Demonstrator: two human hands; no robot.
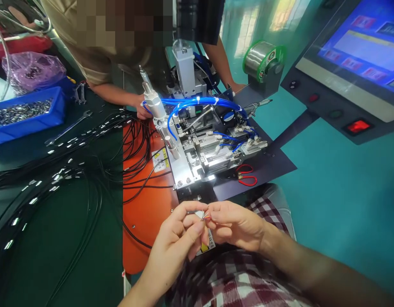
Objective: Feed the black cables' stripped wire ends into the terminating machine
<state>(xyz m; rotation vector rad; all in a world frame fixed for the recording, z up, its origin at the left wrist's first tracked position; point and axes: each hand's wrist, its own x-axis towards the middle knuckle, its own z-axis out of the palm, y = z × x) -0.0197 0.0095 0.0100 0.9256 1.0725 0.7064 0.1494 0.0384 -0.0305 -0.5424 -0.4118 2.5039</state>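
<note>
Bin (27,123) of small metal parts cut off at left edge. Black cables (94,213) run out past same edge, some patches lost in glare. Left hand (174,238) before machine (184,164), thumb and index finger narrow, pinching fine coloured wires (206,216). Wires sit between both hands, mostly covered by fingertips; count too small to tell. Right hand (237,224) holds same wires, thumb close against fingertips, some fingers partly hidden. Screen (369,47) cut off at right, its text blurred.
</note>
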